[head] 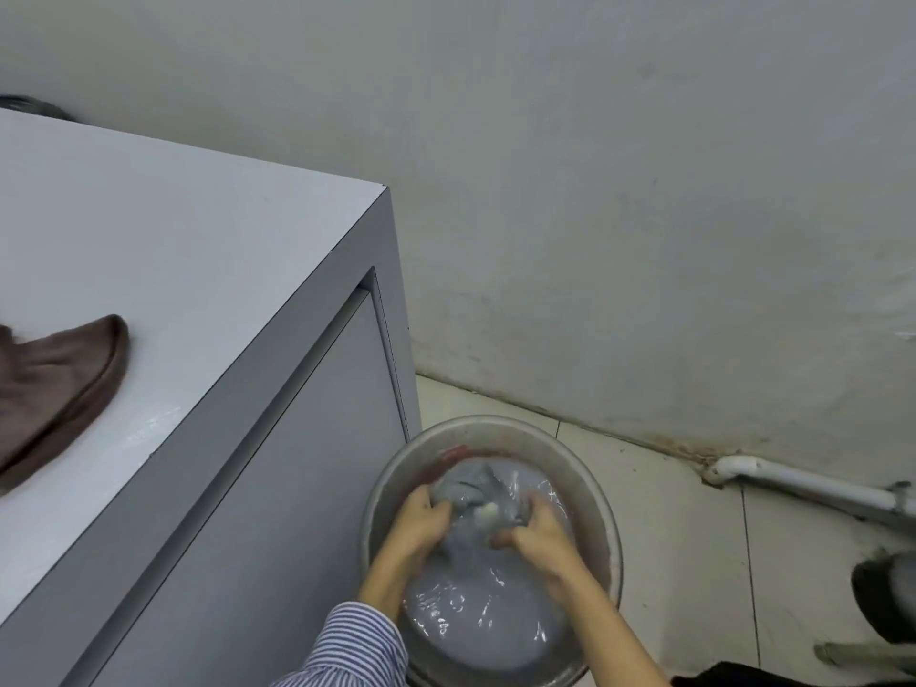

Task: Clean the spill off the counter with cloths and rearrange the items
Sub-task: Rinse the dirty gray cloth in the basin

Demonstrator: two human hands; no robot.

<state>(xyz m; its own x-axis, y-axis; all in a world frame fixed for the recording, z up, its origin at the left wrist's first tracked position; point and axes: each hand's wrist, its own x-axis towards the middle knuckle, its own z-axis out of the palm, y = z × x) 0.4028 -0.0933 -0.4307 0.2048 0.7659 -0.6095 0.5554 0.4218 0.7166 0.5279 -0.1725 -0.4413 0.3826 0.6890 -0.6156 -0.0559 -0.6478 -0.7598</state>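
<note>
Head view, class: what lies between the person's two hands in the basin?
A wet grey cloth, bunched in the water, lies between the left hand and right hand; both clutch it.

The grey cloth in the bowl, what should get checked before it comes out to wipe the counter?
1. Both hands on the grey cloth: ok, left hand and right hand grip it.
2. Cloth wet: ok, it sits in the water.
3. Cloth wrung out: not ok.
4. Metal basin steady on the floor: ok.
5. Brown cloth ready on the counter: ok.
6. Spill location: cannot tell.
</note>
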